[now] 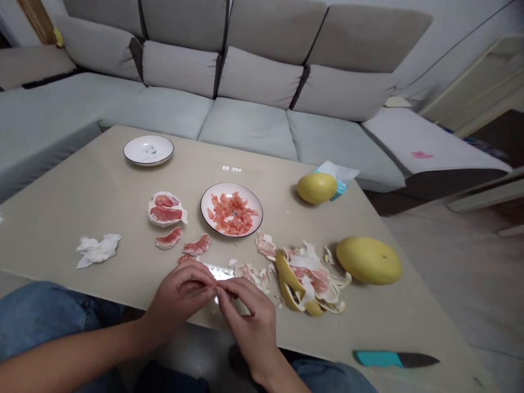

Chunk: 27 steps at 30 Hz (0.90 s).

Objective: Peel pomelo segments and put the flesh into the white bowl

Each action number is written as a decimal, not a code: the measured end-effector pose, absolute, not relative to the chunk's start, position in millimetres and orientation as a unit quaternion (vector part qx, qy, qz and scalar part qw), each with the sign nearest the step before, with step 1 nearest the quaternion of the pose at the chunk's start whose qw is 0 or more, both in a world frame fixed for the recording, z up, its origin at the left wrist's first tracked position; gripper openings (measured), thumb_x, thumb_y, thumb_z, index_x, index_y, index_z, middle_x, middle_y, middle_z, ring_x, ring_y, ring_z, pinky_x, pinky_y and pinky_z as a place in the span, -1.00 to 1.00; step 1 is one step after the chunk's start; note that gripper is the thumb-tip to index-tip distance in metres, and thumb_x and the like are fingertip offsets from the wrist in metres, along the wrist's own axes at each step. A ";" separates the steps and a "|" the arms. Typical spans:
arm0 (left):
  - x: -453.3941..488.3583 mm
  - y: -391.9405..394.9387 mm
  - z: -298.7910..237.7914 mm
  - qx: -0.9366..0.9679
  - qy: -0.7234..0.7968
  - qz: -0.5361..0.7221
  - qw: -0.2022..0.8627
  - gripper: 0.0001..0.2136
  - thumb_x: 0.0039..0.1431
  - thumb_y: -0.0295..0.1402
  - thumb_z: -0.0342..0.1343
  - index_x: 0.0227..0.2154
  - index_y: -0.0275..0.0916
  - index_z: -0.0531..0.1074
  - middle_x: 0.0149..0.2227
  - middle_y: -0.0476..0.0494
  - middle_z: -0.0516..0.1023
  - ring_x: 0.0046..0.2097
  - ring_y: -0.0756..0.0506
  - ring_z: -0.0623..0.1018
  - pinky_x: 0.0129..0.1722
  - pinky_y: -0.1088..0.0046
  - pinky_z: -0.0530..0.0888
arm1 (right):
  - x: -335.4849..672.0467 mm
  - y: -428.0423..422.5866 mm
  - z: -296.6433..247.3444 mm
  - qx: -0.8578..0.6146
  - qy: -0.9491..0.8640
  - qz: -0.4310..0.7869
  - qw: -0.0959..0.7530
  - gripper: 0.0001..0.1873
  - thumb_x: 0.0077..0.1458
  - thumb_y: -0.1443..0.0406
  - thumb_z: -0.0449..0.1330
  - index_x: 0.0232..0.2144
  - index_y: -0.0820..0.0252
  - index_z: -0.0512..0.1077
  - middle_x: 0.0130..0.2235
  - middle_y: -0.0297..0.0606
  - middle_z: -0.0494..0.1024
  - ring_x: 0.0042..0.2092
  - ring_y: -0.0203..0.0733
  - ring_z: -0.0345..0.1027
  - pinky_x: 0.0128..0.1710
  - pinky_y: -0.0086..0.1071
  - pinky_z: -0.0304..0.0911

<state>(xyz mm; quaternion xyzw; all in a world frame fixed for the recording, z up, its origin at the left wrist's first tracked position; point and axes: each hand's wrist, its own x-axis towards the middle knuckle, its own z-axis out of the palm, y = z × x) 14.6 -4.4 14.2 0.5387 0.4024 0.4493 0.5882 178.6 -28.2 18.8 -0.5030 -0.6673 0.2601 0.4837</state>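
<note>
Near its middle, the worktop [270,174] carries a plate [207,204] with pomelo flesh [226,208]. At the near edge, the left hand [183,287] and the right hand [251,311] both pinch a tiny reddish pomelo piece [215,283]; probably moist, it could slip below this edge if squeezed too hard.

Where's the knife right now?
In the head view, the knife lies lower right on the table, below the rightmost yellow fruit.
</note>
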 end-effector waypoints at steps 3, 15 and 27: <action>12.3 -5.8 14.1 0.612 0.409 0.444 0.510 -0.97 0.12 -0.42 0.21 -0.37 -0.18 0.53 -0.25 -0.13 0.46 -0.15 -0.12 0.49 -0.12 0.35 0.48 | 177.0 -28.7 20.8 -0.512 -0.659 0.269 0.481 -0.85 0.12 0.42 0.17 -0.35 0.15 0.54 -0.42 -0.27 0.56 -0.41 -0.25 0.39 -0.41 -0.40 0.31; 10.7 -5.0 8.6 0.692 0.399 0.413 0.436 -0.93 0.12 -0.49 0.19 -0.36 -0.19 0.50 -0.28 -0.09 0.47 -0.19 -0.07 0.50 -0.16 0.39 0.45 | 178.7 -26.2 21.9 -0.537 -0.624 0.337 0.457 -0.84 -0.01 0.47 0.17 -0.51 0.19 0.50 -0.52 -0.33 0.46 -0.48 -0.29 0.26 -0.48 -0.45 0.17; 7.9 -3.4 9.2 0.725 0.400 0.421 0.371 -0.88 0.12 -0.52 0.18 -0.33 -0.17 0.51 -0.30 -0.06 0.49 -0.23 -0.05 0.52 -0.17 0.41 0.45 | 179.9 -25.9 20.4 -0.535 -0.603 0.380 0.454 -0.86 0.07 0.37 0.20 -0.40 0.21 0.59 -0.51 -0.27 0.51 -0.48 -0.28 0.32 -0.50 -0.47 0.22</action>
